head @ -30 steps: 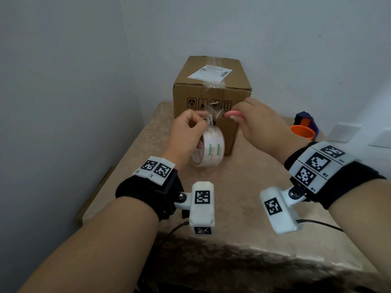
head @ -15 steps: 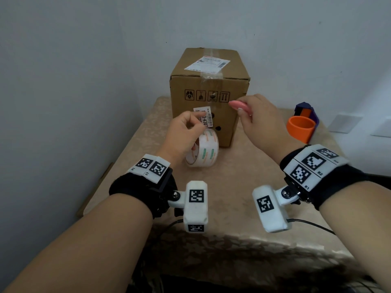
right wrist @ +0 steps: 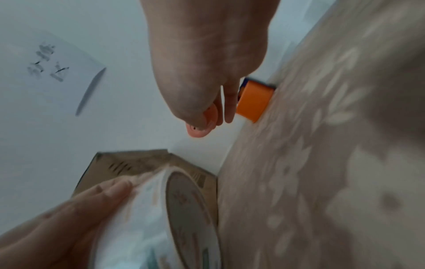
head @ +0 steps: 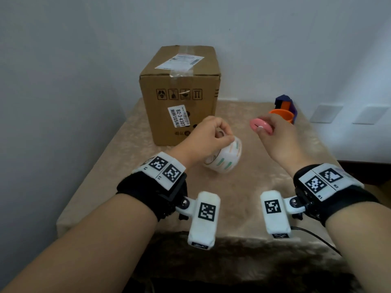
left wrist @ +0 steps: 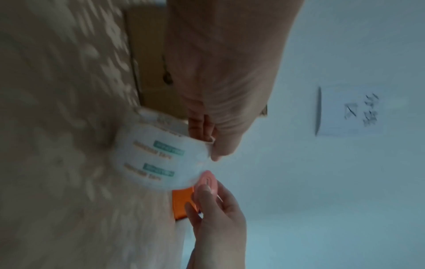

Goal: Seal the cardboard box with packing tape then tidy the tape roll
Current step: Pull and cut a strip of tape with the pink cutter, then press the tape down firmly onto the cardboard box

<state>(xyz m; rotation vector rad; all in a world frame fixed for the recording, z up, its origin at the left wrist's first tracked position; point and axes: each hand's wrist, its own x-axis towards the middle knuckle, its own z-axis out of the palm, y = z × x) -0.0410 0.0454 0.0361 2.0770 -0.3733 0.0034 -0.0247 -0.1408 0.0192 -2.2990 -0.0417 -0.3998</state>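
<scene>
The brown cardboard box point(head: 179, 94) stands at the back of the table, its flaps down and clear tape point(head: 182, 70) running over the top and onto the front face. In front of it my left hand point(head: 208, 134) grips the white tape roll point(head: 226, 157) by its top rim, thumb outside and fingers in the core point(left wrist: 200, 125); the roll point(right wrist: 161, 218) hangs just above the cloth. To the right my right hand point(head: 273, 132) pinches a small pink cutter point(head: 260, 126), seen also as the pink cutter point(left wrist: 207, 182) beside the roll.
The table wears a beige patterned cloth point(head: 243, 197). An orange cup point(head: 282, 114) and a purple-and-orange holder point(head: 285, 103) stand at the back right. Walls close in behind and on the left. A cable point(head: 317, 237) trails from my right wrist.
Both hands have drawn back from the box's front face toward me. The left hand brought the roll down and nearer; the tape no longer stretches from box to roll.
</scene>
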